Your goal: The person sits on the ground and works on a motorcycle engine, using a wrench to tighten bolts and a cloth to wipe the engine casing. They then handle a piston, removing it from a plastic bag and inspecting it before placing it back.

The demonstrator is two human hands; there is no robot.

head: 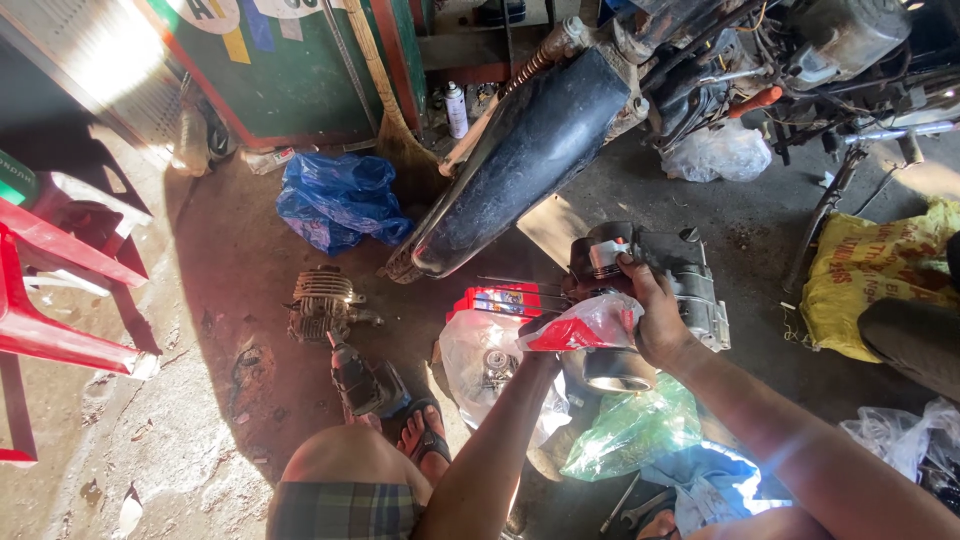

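Red-and-clear bag: a small plastic packet (583, 326) is pinched in the left hand (548, 345), fingers closed on its lower end, held just in front of the engine.
Engine: a grey engine block (672, 280) sits on the floor beside the black mudguard (520, 160); its round cylinder (617, 368) opening is below the hands.
Right hand: the right hand (655, 315) is closed on the dark top part (600, 255) of the engine, fingers curled over it.
Studs: thin metal rods (520, 290) stick out to the left of the engine, near a red box (500, 300).
Risk, bag: held by one end, the packet could slip and spill whatever is in it onto the gritty concrete floor (220, 400), or into the open cylinder.
Risk, grip: the top part looks held by one hand only; a slip could knock it against the rods.
Risk, clutter: a clear bag of parts (480, 365), a green bag (630, 430) and wrenches (630, 505) lie close to the sandalled foot (425, 435); a shift of the leg could scatter them.
Unclear: I cannot tell what the packet holds.
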